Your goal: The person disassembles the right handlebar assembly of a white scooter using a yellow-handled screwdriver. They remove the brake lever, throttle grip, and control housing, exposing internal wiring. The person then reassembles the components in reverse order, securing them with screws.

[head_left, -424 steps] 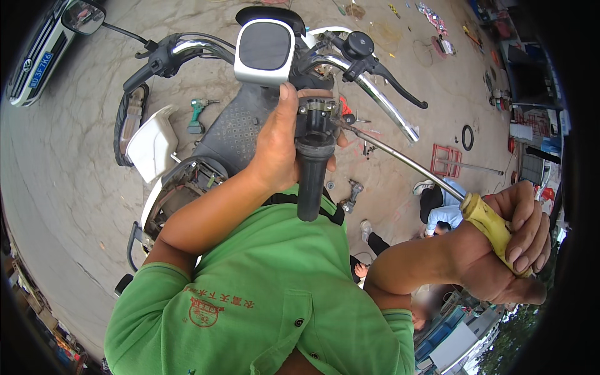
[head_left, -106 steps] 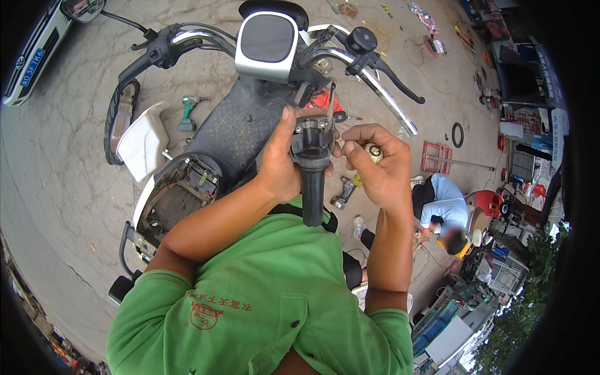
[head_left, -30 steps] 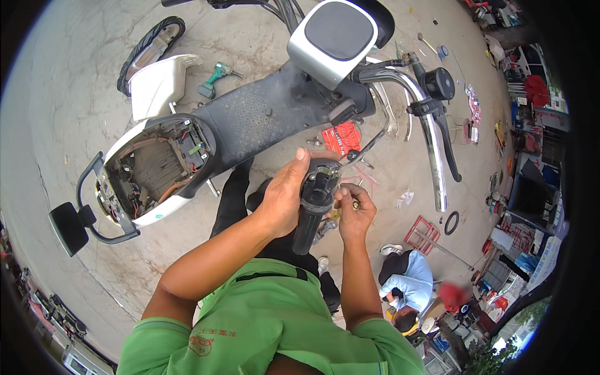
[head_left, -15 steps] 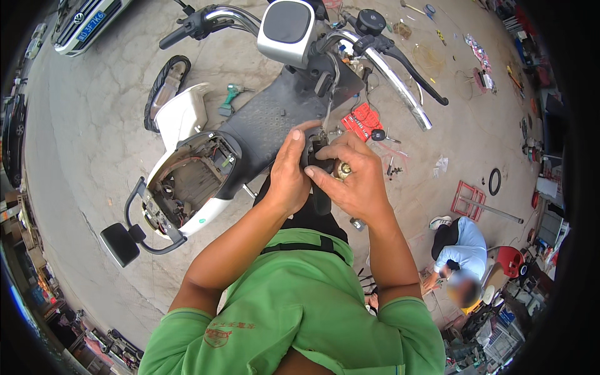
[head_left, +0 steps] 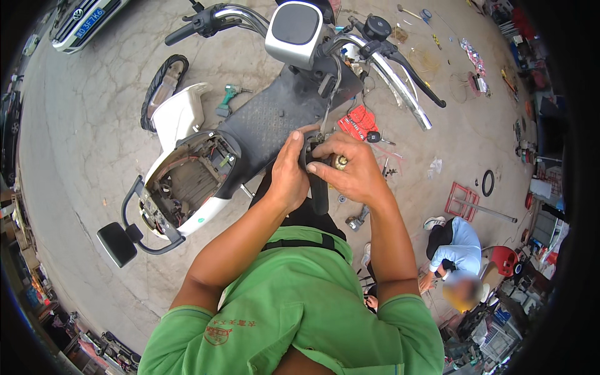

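The scooter [head_left: 262,125] lay far of both hands, a drill [head_left: 227,100] on the ground [head_left: 81,156] to its left, a seated person [head_left: 459,250] near right.

You hold a black handlebar grip assembly [head_left: 317,181] upright between both hands, its long rubbery grip end pointing down toward your chest, over the scooter's dark footboard. Your left hand [head_left: 289,172] wraps its left side while your right hand [head_left: 350,170] closes over the top right. A small round brass-coloured part [head_left: 341,162] shows at your right fingers, against the assembly's upper end.
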A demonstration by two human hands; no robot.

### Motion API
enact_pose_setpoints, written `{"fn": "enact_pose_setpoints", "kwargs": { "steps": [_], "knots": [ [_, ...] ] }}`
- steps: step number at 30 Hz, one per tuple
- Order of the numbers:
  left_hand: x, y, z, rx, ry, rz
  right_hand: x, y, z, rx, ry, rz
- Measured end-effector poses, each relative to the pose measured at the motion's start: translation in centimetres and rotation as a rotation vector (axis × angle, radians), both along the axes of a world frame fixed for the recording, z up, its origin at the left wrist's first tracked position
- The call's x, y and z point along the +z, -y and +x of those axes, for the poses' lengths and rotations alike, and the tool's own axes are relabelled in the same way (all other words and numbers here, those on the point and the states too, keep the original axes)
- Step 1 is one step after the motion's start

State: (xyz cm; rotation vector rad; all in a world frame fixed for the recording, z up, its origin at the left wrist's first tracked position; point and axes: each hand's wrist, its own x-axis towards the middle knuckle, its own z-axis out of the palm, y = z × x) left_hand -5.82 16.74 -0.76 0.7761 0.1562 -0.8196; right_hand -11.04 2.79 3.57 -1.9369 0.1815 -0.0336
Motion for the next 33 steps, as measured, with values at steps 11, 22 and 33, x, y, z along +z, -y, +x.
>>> {"fn": "enact_pose_setpoints", "kwargs": {
  "steps": [11,22,33],
  "knots": [
    [-0.1,-0.6,1.2,-0.022,0.199,0.101,1.5,-0.9,0.8,-0.058,0.078,-0.101],
    [1.1,-1.8,3.0,-0.132,0.616,0.497,-3.7,-1.4,0.2,-0.198,0.024,0.272],
    [1.7,-1.6,2.2,-0.179,0.468,0.466,-5.5,-1.9,-0.8,-0.203,0.133,0.421]
  ]
}}
